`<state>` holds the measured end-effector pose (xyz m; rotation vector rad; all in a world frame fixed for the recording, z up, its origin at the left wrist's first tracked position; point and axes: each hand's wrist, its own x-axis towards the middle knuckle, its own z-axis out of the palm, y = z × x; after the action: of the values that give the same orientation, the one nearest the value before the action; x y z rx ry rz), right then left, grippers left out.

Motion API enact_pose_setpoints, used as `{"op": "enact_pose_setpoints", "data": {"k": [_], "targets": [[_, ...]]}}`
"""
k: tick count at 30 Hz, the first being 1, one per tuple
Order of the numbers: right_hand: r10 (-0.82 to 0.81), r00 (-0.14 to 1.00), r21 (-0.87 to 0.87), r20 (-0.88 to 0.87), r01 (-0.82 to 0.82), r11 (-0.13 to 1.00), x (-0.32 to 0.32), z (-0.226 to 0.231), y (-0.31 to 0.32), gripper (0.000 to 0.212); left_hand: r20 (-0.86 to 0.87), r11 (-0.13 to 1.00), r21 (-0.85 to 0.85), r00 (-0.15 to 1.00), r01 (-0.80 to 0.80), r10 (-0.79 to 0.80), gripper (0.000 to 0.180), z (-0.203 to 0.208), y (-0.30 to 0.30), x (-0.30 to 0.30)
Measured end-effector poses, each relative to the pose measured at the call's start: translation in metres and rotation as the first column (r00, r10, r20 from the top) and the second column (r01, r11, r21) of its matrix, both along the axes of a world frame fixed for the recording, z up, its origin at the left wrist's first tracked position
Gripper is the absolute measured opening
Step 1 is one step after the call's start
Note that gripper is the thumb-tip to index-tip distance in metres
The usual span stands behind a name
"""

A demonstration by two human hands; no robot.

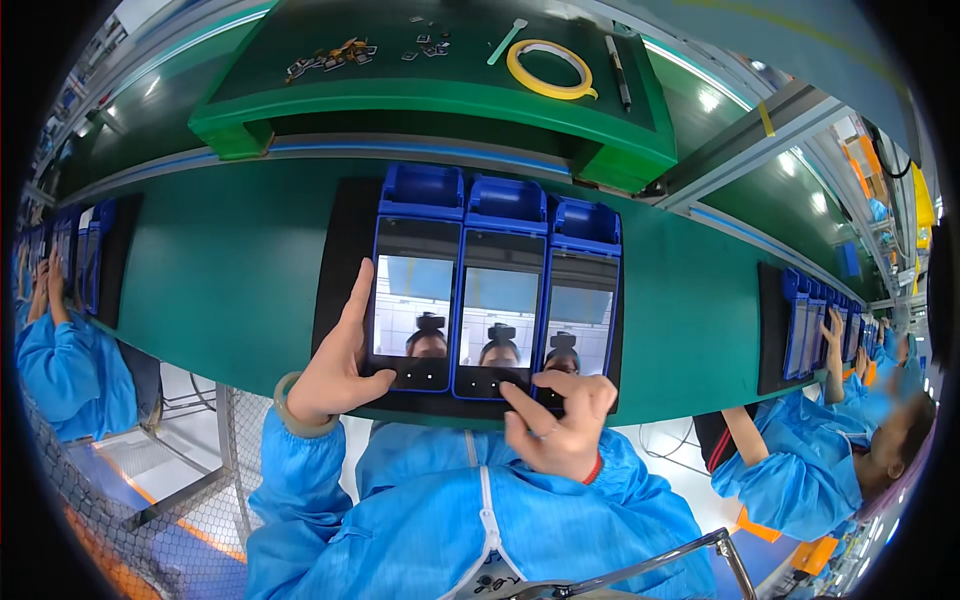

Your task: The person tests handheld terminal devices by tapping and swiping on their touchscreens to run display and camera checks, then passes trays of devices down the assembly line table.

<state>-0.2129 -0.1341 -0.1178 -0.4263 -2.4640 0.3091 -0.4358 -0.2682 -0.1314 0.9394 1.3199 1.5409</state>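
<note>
Three blue-framed touchscreen handheld terminals stand side by side on a black mat (340, 225): the left one (413, 300), the middle one (500, 300) and the right one (583, 310). Each has a blue bin-shaped part at its top, and each lit screen shows a live camera picture. My left hand (335, 370) lies open along the left terminal's left edge, thumb over its lower left corner. Over the lower ends of the middle and right terminals is my right hand (560, 425), holding nothing. Two of its fingers reach to the screens' bottom strips; whether they touch is unclear.
A green raised shelf (430, 95) behind bears small loose parts (335, 60), a yellow tape roll (550, 70), a pale green stick tool (507, 42) and a pen (618, 72). Co-workers in blue sleeves (75, 370) work with similar terminals left and right. A metal post rises at right.
</note>
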Motion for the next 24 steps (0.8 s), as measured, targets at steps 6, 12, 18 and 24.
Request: {"op": "enact_pose_setpoints", "data": {"k": [6,12,18,24], "targets": [[-0.147,0.988,-0.057,-0.055,0.144,0.988,0.036,-0.006,0.017,0.037,0.058,0.999,0.029,0.998,-0.017,0.015,0.1,0.0,-0.001,0.001],[-0.157,0.987,-0.091,-0.04,0.153,0.984,0.048,-0.01,0.021,0.025,0.029,0.999,0.018,0.999,-0.036,0.035,0.103,0.002,0.002,0.001],[-0.123,0.991,-0.086,-0.054,0.118,0.989,0.045,-0.014,0.018,0.023,0.0,0.999,0.01,0.999,-0.046,0.046,0.105,0.003,0.001,0.0],[-0.051,0.998,-0.043,-0.034,0.049,0.998,0.034,-0.011,0.012,0.023,-0.024,0.999,0.001,0.999,-0.045,0.045,0.104,0.003,0.0,0.0]]}}
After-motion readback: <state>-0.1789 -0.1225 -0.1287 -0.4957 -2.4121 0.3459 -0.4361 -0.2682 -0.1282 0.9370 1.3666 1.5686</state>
